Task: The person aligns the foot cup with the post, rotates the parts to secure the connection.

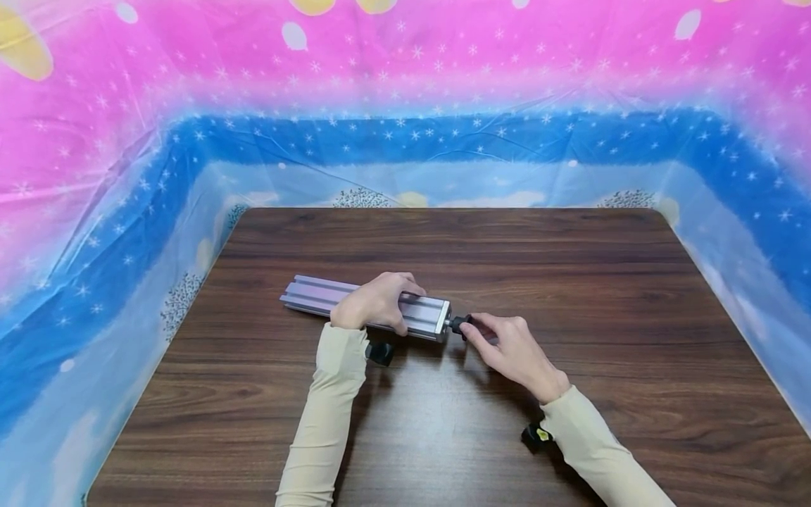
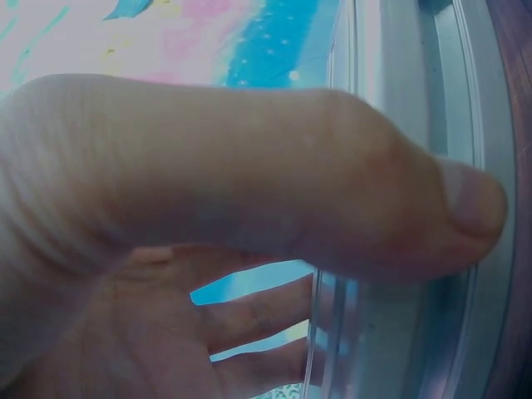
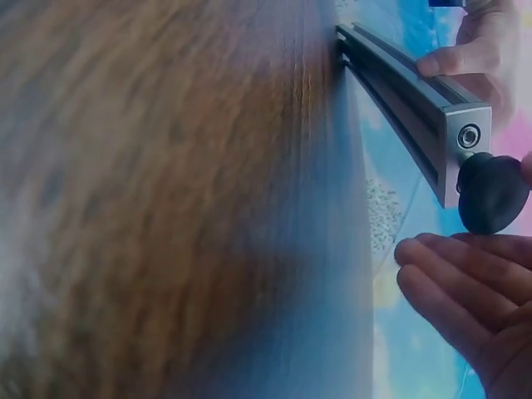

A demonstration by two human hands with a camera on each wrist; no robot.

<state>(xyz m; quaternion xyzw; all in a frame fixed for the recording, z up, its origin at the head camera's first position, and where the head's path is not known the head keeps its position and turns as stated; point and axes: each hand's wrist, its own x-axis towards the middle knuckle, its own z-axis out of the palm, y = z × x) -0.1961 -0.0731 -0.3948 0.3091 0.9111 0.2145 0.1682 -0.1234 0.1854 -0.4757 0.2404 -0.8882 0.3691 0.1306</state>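
Note:
A silver aluminium profile with slots along its sides lies slantwise on the table. My left hand grips it across the top, nearer its right end; in the left wrist view the thumb presses on a slotted face. A black round knob on a short metal stud sticks out of the profile's end face. Beside it, that face has a round hole with a metal rim. My right hand pinches the knob between thumb and forefinger, the other fingers held apart below it in the right wrist view.
The dark wood-grain table has rounded far corners. A pink and blue patterned cloth hangs round its back and sides. Small black wrist cameras sit under both sleeves, close above the tabletop.

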